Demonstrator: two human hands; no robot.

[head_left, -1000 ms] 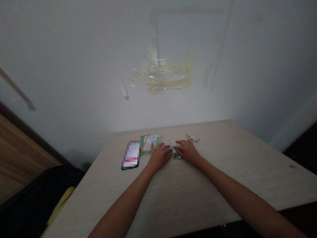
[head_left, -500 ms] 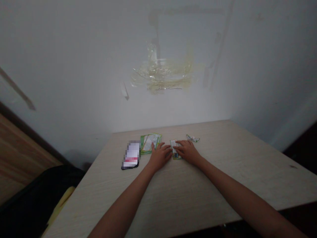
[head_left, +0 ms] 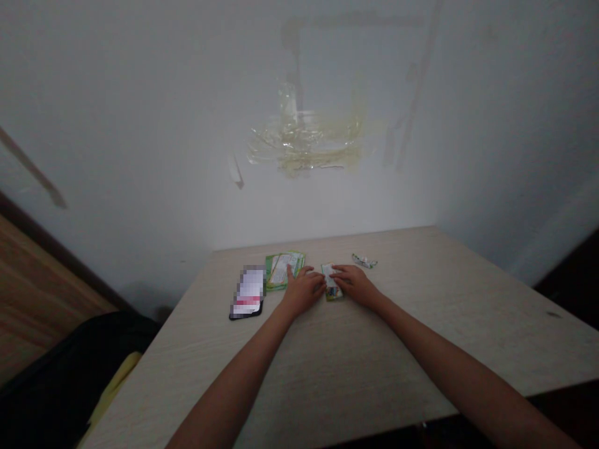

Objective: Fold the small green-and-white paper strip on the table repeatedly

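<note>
A small printed card (head_left: pixel 333 291) with a white upper part and a coloured picture below lies on the table between my two hands. My left hand (head_left: pixel 304 292) rests at the card's left edge with its fingers apart, its thumb reaching over a spread of green-edged cards (head_left: pixel 277 273). From the other side, my right hand (head_left: pixel 359 285) lays its outstretched fingertips on the card's right part. Neither hand is closed around anything. Whether other cards lie under the small one, I cannot tell.
A phone (head_left: pixel 248 296) with a blurred-out screen lies left of the spread cards. A crumpled clear wrapper (head_left: pixel 364 261) sits beyond my right hand. Behind the pale wooden table (head_left: pixel 421 262) stands a wall (head_left: pixel 163 125) with old tape (head_left: pixel 304 140). Dark and yellow cloth (head_left: pixel 115 386) is at the left.
My right fingers have shifted slightly to the right, so more of the small card shows. My left hand has barely moved; the cards, phone and wrapper stay in place.
</note>
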